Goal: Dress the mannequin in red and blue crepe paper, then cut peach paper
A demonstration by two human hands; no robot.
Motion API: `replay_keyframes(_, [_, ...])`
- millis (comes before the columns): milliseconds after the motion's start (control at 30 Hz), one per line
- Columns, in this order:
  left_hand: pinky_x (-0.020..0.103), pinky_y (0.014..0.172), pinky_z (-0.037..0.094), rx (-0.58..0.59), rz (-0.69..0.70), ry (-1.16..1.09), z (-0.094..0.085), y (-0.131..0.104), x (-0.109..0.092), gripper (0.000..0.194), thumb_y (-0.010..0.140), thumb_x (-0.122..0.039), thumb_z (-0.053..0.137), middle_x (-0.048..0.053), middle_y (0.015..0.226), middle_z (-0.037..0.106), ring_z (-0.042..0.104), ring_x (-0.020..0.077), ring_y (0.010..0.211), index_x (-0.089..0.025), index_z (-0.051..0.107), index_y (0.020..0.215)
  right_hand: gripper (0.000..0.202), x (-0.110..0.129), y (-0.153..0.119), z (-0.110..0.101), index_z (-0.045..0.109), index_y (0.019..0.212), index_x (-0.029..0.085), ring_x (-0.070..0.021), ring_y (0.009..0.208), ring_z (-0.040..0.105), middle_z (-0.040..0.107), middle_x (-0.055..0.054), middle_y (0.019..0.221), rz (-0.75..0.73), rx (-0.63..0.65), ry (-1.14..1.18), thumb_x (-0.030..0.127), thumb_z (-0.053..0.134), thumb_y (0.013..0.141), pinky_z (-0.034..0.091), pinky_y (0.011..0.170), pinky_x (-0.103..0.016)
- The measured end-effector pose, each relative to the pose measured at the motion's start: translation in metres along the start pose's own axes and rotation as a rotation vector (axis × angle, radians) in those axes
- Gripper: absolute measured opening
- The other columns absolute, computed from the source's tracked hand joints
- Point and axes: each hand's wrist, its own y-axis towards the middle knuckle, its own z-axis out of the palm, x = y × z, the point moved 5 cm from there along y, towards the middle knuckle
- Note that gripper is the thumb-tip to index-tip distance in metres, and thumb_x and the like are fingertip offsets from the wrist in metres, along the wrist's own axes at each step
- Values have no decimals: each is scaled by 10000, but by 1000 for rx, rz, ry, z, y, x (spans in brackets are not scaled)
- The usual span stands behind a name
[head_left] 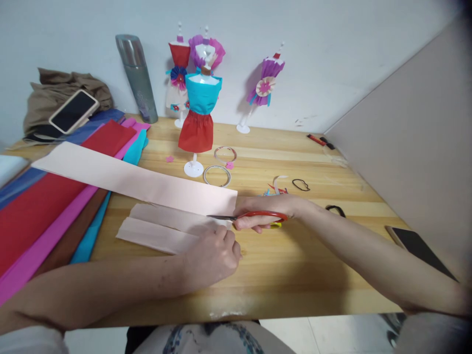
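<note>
Wide pale pink strip of thin sheet material [143, 179]: alignment with the red-handled metal scissors [239, 217]

1. Location. The wide strip lay beyond the left hand [217, 250], its long axis running from far left of the fingers to a short end just beside the right hand [263, 202]. Two narrow pale pink strips [158, 236] lay between it and the left forearm, roughly parallel to it.

2. Right hand. The fingers were wrapped around the scissors' red handle. The dark blades [221, 217] pointed left from these fingers, along the border between the wide strip and the farther narrow strip. Whether they bit into the material could not be determined.

3. Left hand. The fingers were curled inward over the right-hand part of the narrow strips; the grip beneath was hidden. The right hand was nearer to the wide strip's short end.

4. Surroundings. Long multicoloured sheets [44, 216] lay left of the fingers, partly under the wide strip. A white-based dress form in turquoise and red [201, 105] stood beyond the fingers.
</note>
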Motion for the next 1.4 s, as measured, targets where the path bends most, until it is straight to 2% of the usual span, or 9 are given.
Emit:
replay_keyframes(100, [347,620,475,-80,44,44,-2,-1,-2,175,870,-43,522,95,690,662,612,214,668,-114,628,749,591,9,0,2,497,760,168,-94,480,472,525,10,587,19,23,-38,749,454,857,361,433,-220])
replay_keyframes(267, [309,568,487,-249,7,65,-8,-4,-2,162,838,-35,524,84,667,653,620,203,643,-129,589,722,578,19,6,2,446,694,185,-85,458,457,494,25,552,-22,18,-43,733,428,877,373,442,-220])
replay_keyframes(400, [303,545,495,-292,-23,67,-8,-5,-2,172,830,-26,506,74,654,644,625,208,634,-137,573,717,586,19,11,5,479,712,170,-73,451,452,504,28,565,-81,55,-45,721,405,897,373,443,-208])
replay_keyframes(533, [308,568,503,-306,-21,78,-8,-5,-2,205,830,-16,482,75,656,645,625,207,638,-141,578,700,590,13,14,5,488,706,167,-73,443,458,506,27,556,-53,29,-23,720,413,897,359,416,-197])
replay_keyframes(700, [299,533,472,-280,-1,78,-5,-5,-1,190,819,-19,501,74,651,635,614,204,621,-144,588,704,599,6,17,5,479,657,171,-75,433,440,487,35,519,-7,-6,-38,742,501,837,348,414,-201])
replay_keyframes(933, [310,549,470,-194,25,48,-2,-4,-4,186,828,-6,475,84,668,635,603,206,629,-130,587,747,559,19,18,2,490,691,169,-76,477,434,498,29,570,-56,6,-71,696,478,876,354,464,-222])
replay_keyframes(1200, [332,588,483,-225,19,95,-3,-5,-3,157,823,-16,490,93,661,642,616,221,636,-123,572,741,581,16,30,4,502,681,173,-81,464,443,480,42,539,-34,-2,-32,736,534,822,354,438,-212])
replay_keyframes(1400, [349,610,485,-268,23,134,-4,-5,-3,214,845,-26,451,88,664,656,614,216,629,-137,597,735,583,22,30,4,521,718,168,-92,522,475,507,27,608,-19,1,-18,741,516,822,390,477,-224])
